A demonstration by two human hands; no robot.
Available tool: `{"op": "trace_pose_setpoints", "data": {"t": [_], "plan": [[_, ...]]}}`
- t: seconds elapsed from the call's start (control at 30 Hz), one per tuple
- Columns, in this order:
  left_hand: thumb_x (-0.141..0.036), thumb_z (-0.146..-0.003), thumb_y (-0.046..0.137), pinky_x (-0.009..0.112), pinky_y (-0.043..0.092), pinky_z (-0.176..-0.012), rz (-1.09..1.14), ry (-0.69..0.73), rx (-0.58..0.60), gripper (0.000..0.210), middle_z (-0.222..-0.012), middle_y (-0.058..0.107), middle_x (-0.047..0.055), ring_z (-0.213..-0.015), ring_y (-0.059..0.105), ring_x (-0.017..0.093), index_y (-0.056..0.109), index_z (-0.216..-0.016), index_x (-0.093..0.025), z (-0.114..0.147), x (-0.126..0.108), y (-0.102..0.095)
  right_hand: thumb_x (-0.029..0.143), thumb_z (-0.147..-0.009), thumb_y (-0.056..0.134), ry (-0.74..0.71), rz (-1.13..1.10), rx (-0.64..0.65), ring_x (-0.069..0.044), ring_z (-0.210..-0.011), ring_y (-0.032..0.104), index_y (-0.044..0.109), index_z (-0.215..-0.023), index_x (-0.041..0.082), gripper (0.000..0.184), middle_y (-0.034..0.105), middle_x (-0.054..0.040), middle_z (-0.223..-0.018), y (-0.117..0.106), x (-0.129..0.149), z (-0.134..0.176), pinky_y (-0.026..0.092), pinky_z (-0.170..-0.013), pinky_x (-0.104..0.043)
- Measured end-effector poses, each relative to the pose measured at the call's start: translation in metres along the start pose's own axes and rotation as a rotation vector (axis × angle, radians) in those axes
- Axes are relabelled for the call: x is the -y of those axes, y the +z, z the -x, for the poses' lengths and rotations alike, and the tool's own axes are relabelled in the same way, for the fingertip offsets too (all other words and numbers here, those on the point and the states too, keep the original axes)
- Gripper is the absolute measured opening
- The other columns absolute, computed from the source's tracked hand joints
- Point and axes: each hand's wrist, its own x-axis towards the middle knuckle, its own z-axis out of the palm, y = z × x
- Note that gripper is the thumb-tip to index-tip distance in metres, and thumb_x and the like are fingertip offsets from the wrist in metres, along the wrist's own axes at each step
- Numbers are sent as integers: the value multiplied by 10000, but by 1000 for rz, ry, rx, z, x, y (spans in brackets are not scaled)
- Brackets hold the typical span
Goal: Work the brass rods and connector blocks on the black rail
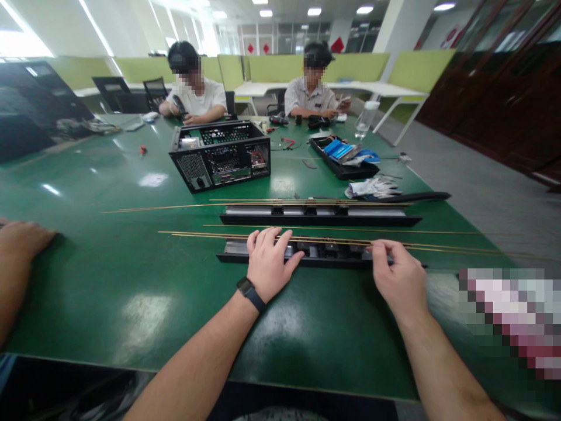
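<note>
A long black channel-shaped bar [333,261] with silvery inner sections lies crosswise in front of me. Thin brass-coloured rods [208,234] run along its top and stick out past both ends. My left hand [268,263], a dark watch on its wrist, rests over the bar's left part with fingers spread, touching the rods. Near the bar's right end, my right hand [401,278] is closed, with thumb and index finger pinching a thin rod. Just beyond lies a second similar bar [319,220], also with long thin rods along it.
On the green table [109,280] stand an open black computer case [219,155] and a black tray [344,166] with blue parts. White gloves [372,188] lie by a dark strip. Two people sit opposite, and another person's hand [24,240] rests at the left.
</note>
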Motion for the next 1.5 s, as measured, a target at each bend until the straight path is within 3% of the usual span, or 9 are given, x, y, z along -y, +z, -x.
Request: {"op": "trace_pose_setpoints", "data": {"t": [0.33, 0.5, 0.63, 0.8, 1.5], "plan": [[-496, -949, 665, 535, 296, -1174, 0, 4, -7, 447, -1341, 664, 125, -1299, 567, 303, 651, -1320, -247, 0, 0, 1, 435, -1001, 502, 188, 35, -85, -295, -903, 722, 727, -1031, 205, 324, 794, -98, -912, -1, -11, -5, 485, -820, -384], [-505, -947, 661, 532, 296, -1181, 1, 4, -11, 454, -1345, 662, 122, -1298, 565, 305, 650, -1328, -258, 0, 1, 1, 439, -995, 507, 153, 13, -61, -289, -892, 722, 723, -991, 212, 313, 791, -97, -910, -1, -4, -3, 486, -820, -382], [-501, -947, 663, 530, 294, -1180, 5, 4, -14, 452, -1340, 663, 123, -1296, 562, 303, 653, -1324, -253, 0, 1, 1, 476, -983, 521, 25, -30, 35, -283, -894, 719, 727, -995, 219, 330, 785, -88, -902, -1, 5, 0, 487, -828, -383], [-501, -948, 665, 529, 286, -1184, 6, 4, -13, 454, -1337, 663, 119, -1296, 560, 298, 651, -1325, -248, 0, 1, 1, 468, -988, 528, -50, -44, 41, -272, -913, 720, 734, -1033, 217, 328, 786, -90, -955, 1, 6, 3, 490, -867, -390], [-498, -946, 669, 531, 299, -1169, -2, 4, -8, 453, -1334, 666, 123, -1292, 570, 305, 648, -1325, -251, 0, 0, 1, 425, -992, 500, 156, 68, -57, -293, -873, 706, 748, -983, 211, 328, 789, -99, -913, -2, -7, -4, 469, -798, -382]]}}
